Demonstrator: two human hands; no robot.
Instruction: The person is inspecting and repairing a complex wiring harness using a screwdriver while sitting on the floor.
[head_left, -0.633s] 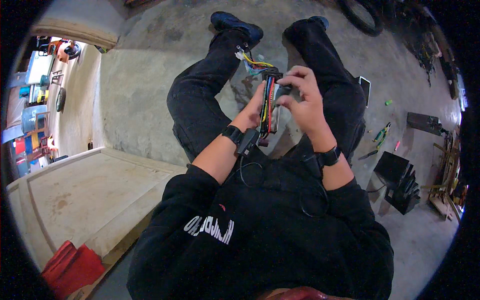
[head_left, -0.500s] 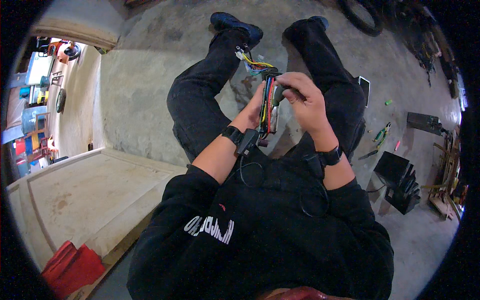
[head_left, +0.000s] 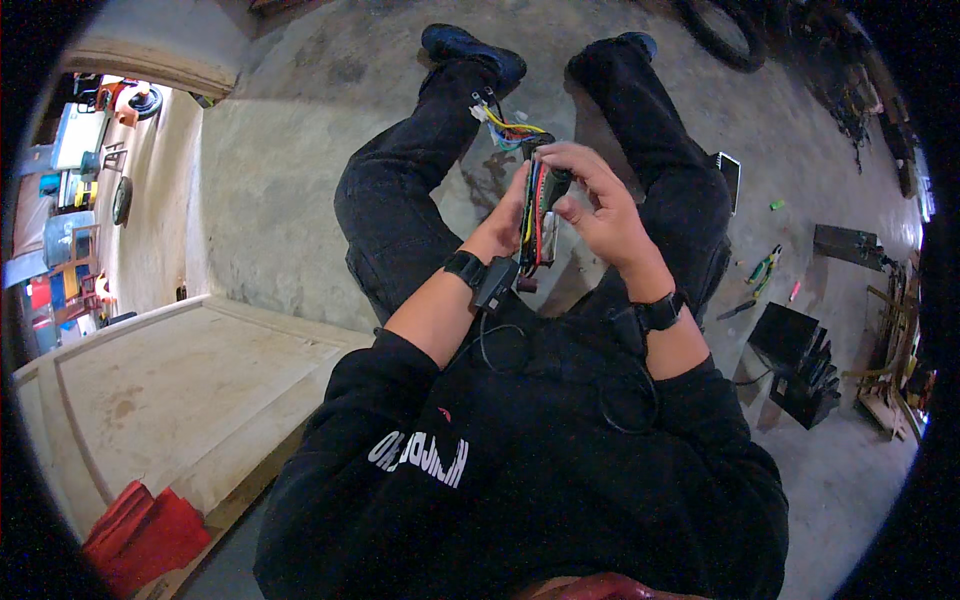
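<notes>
My left hand (head_left: pixel 508 222) grips a long, narrow circuit board (head_left: pixel 540 215) from its left side, above my lap and between my legs. Red, yellow and blue wires run along the board. From its far end a bundle of wires (head_left: pixel 515 130) with white connectors sticks out to the left. The fingers of my right hand (head_left: pixel 605 205) curl round the board's upper right edge, the thumb below. Between thumb and fingers shows a dark part (head_left: pixel 556 185), whose kind I cannot make out. My palms hide some of the board.
On the concrete floor to the right lie pliers (head_left: pixel 768 268) with green handles, a dark screwdriver-like tool (head_left: pixel 737 309) and a black finned block (head_left: pixel 795 360). An open metal housing (head_left: pixel 729 182) stands by my right knee. A pale wooden panel (head_left: pixel 190 370) fills the lower left.
My right hand has come slightly left and down, its fingers now closer over the far end of the board. My left hand stays nearly still.
</notes>
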